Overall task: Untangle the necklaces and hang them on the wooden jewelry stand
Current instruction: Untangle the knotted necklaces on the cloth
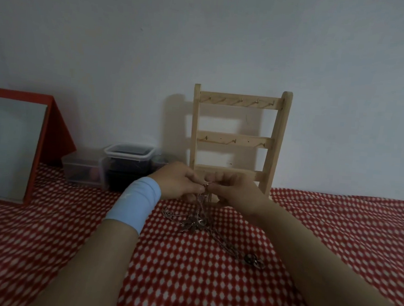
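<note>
Just in front of the wooden jewelry stand (235, 138), low against its bottom rail, I have both hands raised close together over the red-and-white patterned cloth (211, 285). The left hand (177, 181), with a pale blue wristband (135, 202) behind it, has its grip pinched on the top of the necklaces (198, 222), thumb and fingertips closed on the chain. The right hand (234, 191) pinches the same strands right beside it, its fingers curled, so the two grips almost touch.

From that pinch the chains hang down to a knotted clump lying on the cloth, nearer to me than the stand. One strand trails further toward me and to the right of the stand, ending in a small dark pendant (252, 259).

The stand is upright against the pale wall (204, 33), and its rails carry small hooks. Left of the stand sit clear plastic containers (128, 159) with dark contents, and further left a red-framed mirror (7, 148) leans back.
</note>
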`<state>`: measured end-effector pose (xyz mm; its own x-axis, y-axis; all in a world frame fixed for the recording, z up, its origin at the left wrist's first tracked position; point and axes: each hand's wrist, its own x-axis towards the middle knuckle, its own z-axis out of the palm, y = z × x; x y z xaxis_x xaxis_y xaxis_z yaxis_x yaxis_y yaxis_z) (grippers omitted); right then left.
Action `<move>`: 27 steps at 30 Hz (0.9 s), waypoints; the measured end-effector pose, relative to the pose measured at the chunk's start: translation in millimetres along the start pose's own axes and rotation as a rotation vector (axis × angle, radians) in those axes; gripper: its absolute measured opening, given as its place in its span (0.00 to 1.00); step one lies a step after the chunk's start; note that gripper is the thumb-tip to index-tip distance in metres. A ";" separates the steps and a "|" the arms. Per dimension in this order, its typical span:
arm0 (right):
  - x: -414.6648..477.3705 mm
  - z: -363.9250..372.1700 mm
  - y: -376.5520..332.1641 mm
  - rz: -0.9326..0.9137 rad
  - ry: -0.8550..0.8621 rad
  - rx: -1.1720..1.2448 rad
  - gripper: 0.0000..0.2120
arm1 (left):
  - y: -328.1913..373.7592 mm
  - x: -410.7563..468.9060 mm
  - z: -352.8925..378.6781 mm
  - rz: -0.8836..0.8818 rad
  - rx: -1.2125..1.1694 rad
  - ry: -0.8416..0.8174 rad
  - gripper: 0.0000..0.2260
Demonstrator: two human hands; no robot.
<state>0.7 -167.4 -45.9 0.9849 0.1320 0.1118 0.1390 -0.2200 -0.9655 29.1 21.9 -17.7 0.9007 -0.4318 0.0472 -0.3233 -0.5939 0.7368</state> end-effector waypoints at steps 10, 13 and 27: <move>-1.2 -5.2 -4.4 -0.030 -0.112 -0.442 0.07 | 3.4 0.8 7.2 -0.030 0.154 -0.104 0.18; -1.1 -11.1 -6.8 -0.037 -0.067 -0.397 0.04 | 2.6 3.6 6.3 0.005 0.033 -0.042 0.17; -1.0 -18.4 -7.9 -0.050 -0.126 -0.067 0.13 | 3.6 4.2 7.7 0.182 -0.078 0.290 0.09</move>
<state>0.5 -183.6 -34.1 0.9565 0.2634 0.1254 0.1986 -0.2731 -0.9413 29.6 12.7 -20.0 0.8791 -0.3082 0.3636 -0.4728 -0.4664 0.7476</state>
